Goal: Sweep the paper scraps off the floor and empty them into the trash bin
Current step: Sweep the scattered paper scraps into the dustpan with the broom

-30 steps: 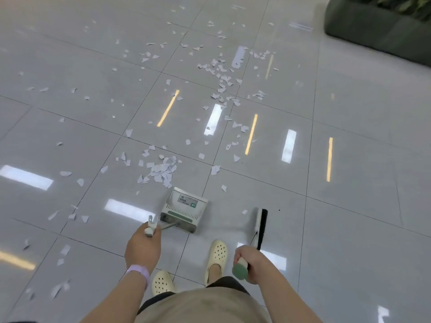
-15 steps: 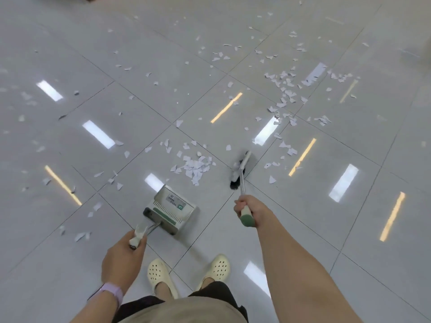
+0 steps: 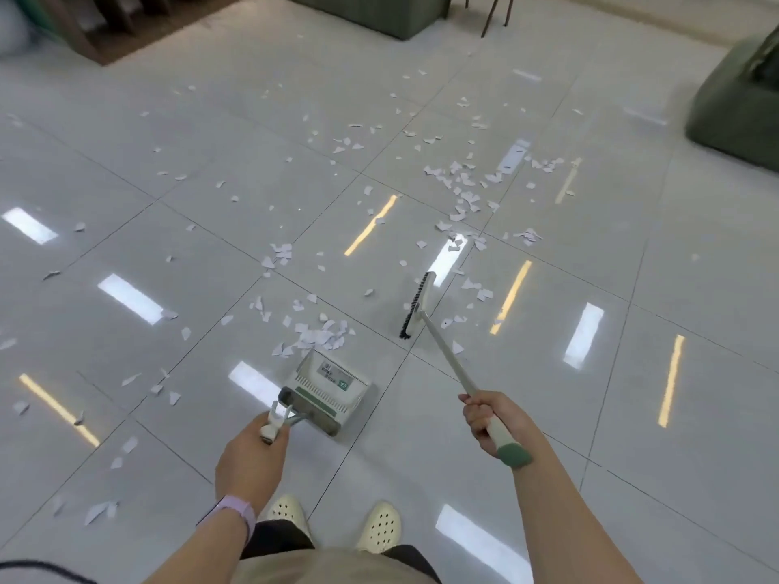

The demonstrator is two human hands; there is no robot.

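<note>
- I get a bright, even picture; ceiling lights, I think, mirror as white and yellow bars on the glossy floor (image 3: 548, 415)
- Shadows are faint and soft
- Edges bend with wide-angle distortion; the upper corners smear, so far furniture reads blurred

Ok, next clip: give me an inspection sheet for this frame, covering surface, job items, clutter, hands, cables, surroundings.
Surface: glossy grey tiled floor, ceiling lights reflected.
Job's things: paper scraps piled at the dustpan mouth, more scattered beyond; broom head on the floor right of the pile. No trash bin seen.
Clutter: nothing seen besides scraps.
Hands: left hand grips the dustpan handle; right hand grips the broom handle.
Cables: a dark cord at the lower left edge.
Surroundings: green upholstered furniture at the right, another piece at the top.
</note>
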